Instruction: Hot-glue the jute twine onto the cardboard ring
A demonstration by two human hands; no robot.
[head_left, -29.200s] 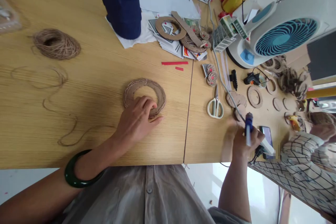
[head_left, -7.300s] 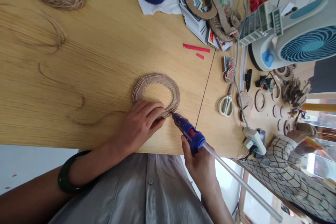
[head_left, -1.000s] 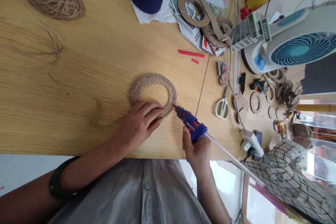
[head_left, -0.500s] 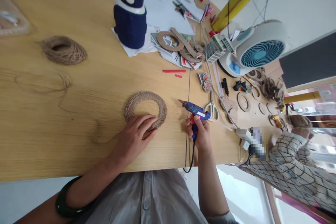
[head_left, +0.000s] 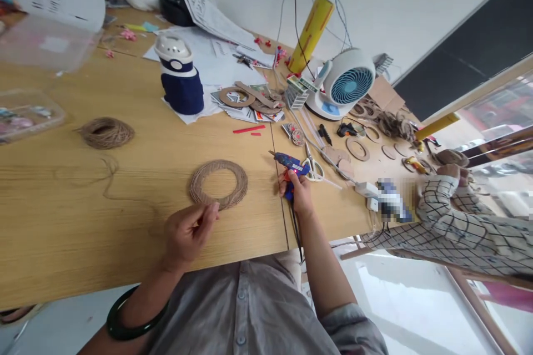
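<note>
- Right of the twine-wrapped ring (head_left: 219,183), our right hand (head_left: 295,193) is closed round the blue glue gun (head_left: 290,162), whose long axis lies across the table (head_left: 62,205), nozzle aimed left, away from the scissors (head_left: 313,166).
- Just below the ring, our left hand (head_left: 188,231) hovers with fingers loosely curled, thumb meeting fingertips; whether it pinches anything we cannot tell.

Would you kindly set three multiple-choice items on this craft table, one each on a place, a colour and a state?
1. Where does the twine-wrapped ring lie?
A. on the table, between the hands
B. under the fan
C. on the twine ball

2. What colour is the glue gun?
A. yellow
B. blue
C. white

3. How is the left hand?
A. pressing the ring flat
B. holding scissors
C. lifted just off the ring, fingers pinched

Key: 1 A, the ring sits on the wood between the hands. 2 B, the gun in the right hand has a blue body. 3 C, the fingertips meet beside the ring's near edge.
</note>
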